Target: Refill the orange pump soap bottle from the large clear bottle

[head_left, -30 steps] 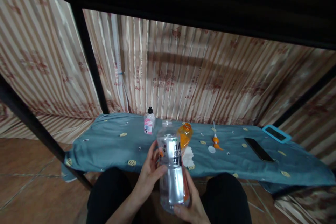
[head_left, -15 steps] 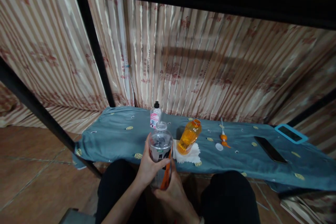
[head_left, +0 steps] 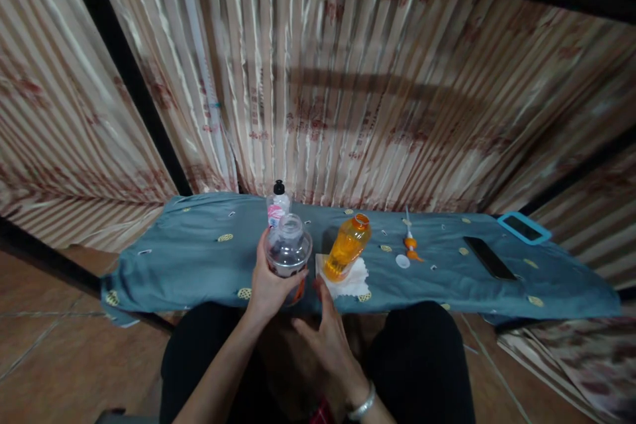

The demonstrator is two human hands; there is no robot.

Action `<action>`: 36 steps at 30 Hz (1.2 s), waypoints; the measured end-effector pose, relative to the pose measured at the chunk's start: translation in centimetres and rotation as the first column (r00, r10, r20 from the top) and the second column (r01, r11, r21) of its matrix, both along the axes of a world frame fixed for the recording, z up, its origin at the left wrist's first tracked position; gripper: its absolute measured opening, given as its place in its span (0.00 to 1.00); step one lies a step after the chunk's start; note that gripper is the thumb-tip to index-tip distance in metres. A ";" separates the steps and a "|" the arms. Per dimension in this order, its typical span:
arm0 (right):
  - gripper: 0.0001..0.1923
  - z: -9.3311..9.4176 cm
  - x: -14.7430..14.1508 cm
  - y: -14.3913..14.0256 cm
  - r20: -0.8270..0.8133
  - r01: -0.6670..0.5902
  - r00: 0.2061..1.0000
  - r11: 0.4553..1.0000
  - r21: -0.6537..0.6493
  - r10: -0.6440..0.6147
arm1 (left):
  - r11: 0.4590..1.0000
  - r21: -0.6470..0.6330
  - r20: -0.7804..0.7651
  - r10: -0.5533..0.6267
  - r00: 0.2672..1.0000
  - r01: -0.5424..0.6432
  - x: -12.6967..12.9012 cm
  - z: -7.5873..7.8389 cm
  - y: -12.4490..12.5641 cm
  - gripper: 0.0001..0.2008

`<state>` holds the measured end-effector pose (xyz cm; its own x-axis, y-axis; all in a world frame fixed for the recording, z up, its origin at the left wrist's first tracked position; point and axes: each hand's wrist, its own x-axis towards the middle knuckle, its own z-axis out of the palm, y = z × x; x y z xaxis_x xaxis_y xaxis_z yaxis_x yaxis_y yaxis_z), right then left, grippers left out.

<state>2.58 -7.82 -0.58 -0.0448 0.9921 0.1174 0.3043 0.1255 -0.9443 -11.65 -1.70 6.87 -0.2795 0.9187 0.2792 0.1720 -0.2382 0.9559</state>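
My left hand (head_left: 271, 285) is wrapped round a clear plastic bottle (head_left: 289, 245) with an uncapped neck, held upright at the near edge of the cloth-covered table. My right hand (head_left: 328, 338) is off the bottle, its fingers apart, just below a white cloth (head_left: 354, 281). An amber bottle (head_left: 348, 246) of yellow-orange liquid, also without a cap, stands on that cloth beside the clear bottle. Behind the clear bottle is a small bottle (head_left: 277, 211) with a black cap and pink label, partly hidden. An orange pump head (head_left: 411, 246) with its tube lies farther right, near a white disc (head_left: 402, 262).
The table (head_left: 199, 245) has a blue-green patterned cloth. On its right side lie a dark phone (head_left: 489, 257) and a blue-framed device (head_left: 524, 228). Dark metal posts (head_left: 129, 79) frame the space, and a striped curtain (head_left: 348, 112) hangs behind the table.
My right hand has let go of the clear bottle and opened to its right. The left hand keeps its hold, and the bottle is now over the table's near edge. The view has shifted slightly.
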 end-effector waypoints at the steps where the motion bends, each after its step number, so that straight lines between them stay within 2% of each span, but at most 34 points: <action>1: 0.43 -0.2 1.1 -0.4 0.014 0.024 1.000 1.000 0.007 -0.024 | 1.000 0.007 -0.014 0.019 1.000 -0.018 0.0 -0.1 0.6 0.54; 4: 0.37 -0.8 5.5 -1.3 0.046 0.096 0.994 0.995 0.009 -0.097 | 0.997 0.022 -0.045 0.075 0.996 -0.074 -0.3 -0.6 2.3 0.54; 7: 0.35 -1.1 10.8 -1.2 0.100 0.250 0.963 0.968 0.007 -0.250 | 0.991 0.010 -0.104 0.134 0.985 -0.134 -0.6 -1.2 3.6 0.54; 11: 0.37 -1.4 17.3 0.4 0.194 0.417 0.886 0.906 0.069 -0.422 | 0.982 -0.024 -0.145 0.180 0.973 -0.185 -1.2 -1.9 4.5 0.53; 15: 0.33 -1.7 21.5 3.0 0.308 0.486 0.810 0.865 0.122 -0.499 | 0.967 -0.005 -0.161 0.250 0.955 -0.254 -1.6 -2.4 4.8 0.54; 20: 0.26 -2.0 24.5 5.9 0.437 0.560 0.710 0.819 0.124 -0.552 | 0.967 0.023 -0.163 0.254 0.953 -0.254 -1.9 -2.8 4.8 0.60; 24: 0.26 -1.5 26.2 8.4 0.548 0.599 0.628 0.793 0.114 -0.553 | 0.973 0.004 -0.124 0.228 0.966 -0.230 -2.1 -3.5 4.6 0.61; 30: 0.28 -0.1 28.0 13.8 0.709 0.653 0.511 0.756 0.048 -0.487 | 0.981 0.011 -0.062 0.193 0.979 -0.193 -2.4 -5.0 4.5 0.57; 34: 0.29 0.1 28.2 16.9 0.774 0.676 0.479 0.737 -0.024 -0.414 | 0.990 -0.004 -0.044 0.143 0.989 -0.143 -2.5 -5.5 3.7 0.61; 36: 0.28 0.2 28.2 17.8 0.797 0.691 0.466 0.721 -0.056 -0.385 | 0.987 0.005 -0.075 0.161 0.984 -0.161 -2.7 -5.6 2.7 0.62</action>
<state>30.76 10.01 -0.38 0.5997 0.8000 -0.0204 0.7504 -0.5711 -0.3328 -14.35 0.96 1.24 -0.4018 0.8640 0.3035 0.2789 -0.2002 0.9392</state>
